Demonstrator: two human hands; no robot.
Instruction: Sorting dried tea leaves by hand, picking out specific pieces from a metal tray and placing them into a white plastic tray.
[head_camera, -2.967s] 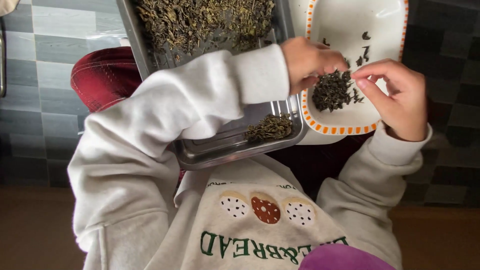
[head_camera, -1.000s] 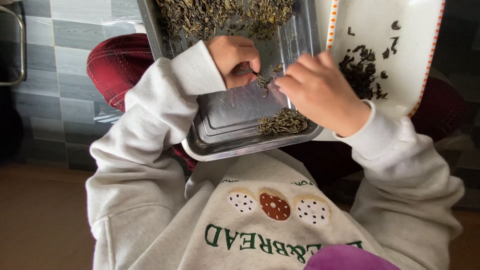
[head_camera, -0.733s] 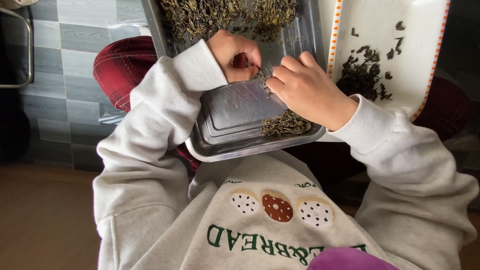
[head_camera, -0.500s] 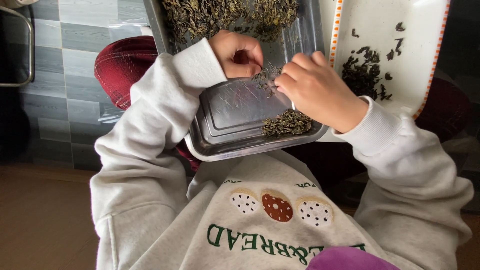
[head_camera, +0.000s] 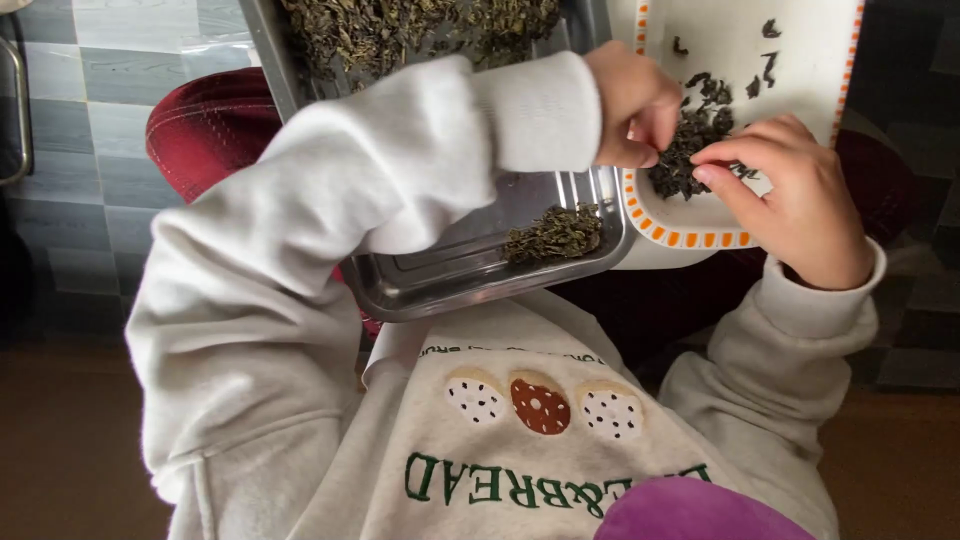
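A rectangular metal tray (head_camera: 450, 280) rests on my lap, with a large heap of dried green leaves (head_camera: 400, 30) at its far end and a small clump (head_camera: 555, 232) in its near right corner. To its right sits a white plate with an orange dashed rim (head_camera: 700, 238), holding a pile of darker leaves (head_camera: 690, 150). My left hand (head_camera: 630, 100) reaches across the tray to that pile, fingertips pinched together on leaf bits. My right hand (head_camera: 790, 195) is over the plate's right side, thumb and forefinger pinching a dark leaf piece.
A dark red cushion or cloth (head_camera: 210, 120) lies under the tray at the left. Grey tiles (head_camera: 120, 80) cover the area beyond, with a metal frame (head_camera: 15, 110) at the far left edge. A purple shape (head_camera: 690, 510) shows at the bottom.
Both hands have moved right, from over the metal tray's middle to the dark pile on the white plate. The tray and plate stay where they were.
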